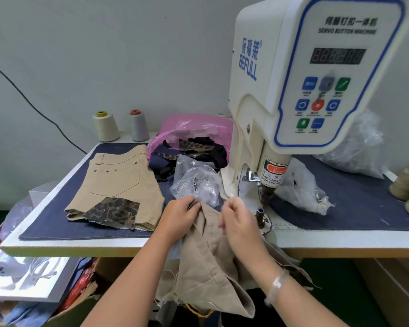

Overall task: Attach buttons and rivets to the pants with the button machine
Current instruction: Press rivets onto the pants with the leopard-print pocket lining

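Observation:
Beige pants (206, 263) hang over the table's front edge, their top bunched between both hands. My left hand (178, 217) grips the cloth on its left side. My right hand (237, 219) pinches the cloth on the right, slightly blurred. Just right of it stands the lower die post (260, 214) of the white button machine (316, 74), with the punch head (267, 194) above it. A second pair of beige pants (121, 185) with a leopard patch lies flat on the left of the dark blue mat (354, 208).
A clear plastic bag (195, 182) lies just behind my hands. A pink bag of dark fabric scraps (194, 138) sits further back. Two thread cones (122, 125) stand at the wall. More clear bags (302, 185) lie right of the machine. Boxes of cloth (45, 291) sit below left.

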Tool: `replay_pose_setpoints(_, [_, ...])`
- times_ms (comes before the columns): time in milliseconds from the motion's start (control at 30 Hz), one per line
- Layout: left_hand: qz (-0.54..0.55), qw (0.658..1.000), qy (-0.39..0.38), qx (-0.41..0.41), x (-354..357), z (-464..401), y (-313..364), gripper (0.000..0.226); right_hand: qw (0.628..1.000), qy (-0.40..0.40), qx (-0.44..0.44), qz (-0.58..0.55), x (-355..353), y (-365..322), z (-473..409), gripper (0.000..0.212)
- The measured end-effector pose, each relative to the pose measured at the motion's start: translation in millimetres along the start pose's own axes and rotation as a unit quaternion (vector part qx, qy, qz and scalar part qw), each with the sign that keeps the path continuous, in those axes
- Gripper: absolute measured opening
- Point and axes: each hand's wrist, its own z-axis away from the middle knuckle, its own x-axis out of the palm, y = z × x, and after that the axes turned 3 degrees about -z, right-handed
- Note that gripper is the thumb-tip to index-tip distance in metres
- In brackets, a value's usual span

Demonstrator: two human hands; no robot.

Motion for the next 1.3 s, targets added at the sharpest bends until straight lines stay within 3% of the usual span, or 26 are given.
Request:
replay_pose_setpoints(167, [-0.004, 1.000, -0.001, -0.008, 0.9, 0.2, -0.8, 0.025, 0.990, 0.025, 0.085, -0.110, -56.3, 5.9, 35.3, 0.026])
replay_pose_setpoints(300, [-0.002, 1.000, 0.003, -0.007, 0.6, 0.5, -0.5, 0.023, 0.978, 0.119, 0.091, -0.144, -80.0, 14.5, 21.0, 0.033])
replay_pose_setpoints(400, [-0.003, 1.000, 0.007, -0.004, 0.8, 0.0, -1.3, 0.026, 0.965, 0.156, 0.081, -0.194, -78.0, 16.9, 6.2, 0.026])
replay_pose_setpoints(633, [0.018, 1.000, 0.003, -0.009, 0.6, -0.4, -1.0, 0.026, 0.973, 0.115, 0.098, -0.177, -68.4, 28.5, -5.6, 0.019])
replay_pose_setpoints(1067, [0.016, 1.000, 0.000, -0.023, -1.2, 0.8, 2.6, 0.022, 0.994, 0.098, 0.003, -0.041, -73.3, 42.8, -6.3, 0.029])
replay_pose_setpoints(1300, [0.020, 0.999, -0.008, -0.023, -5.9, 5.1, 9.7, 0.022, 0.982, 0.165, -0.035, -0.085, -72.5, 25.7, 15.1, 0.035])
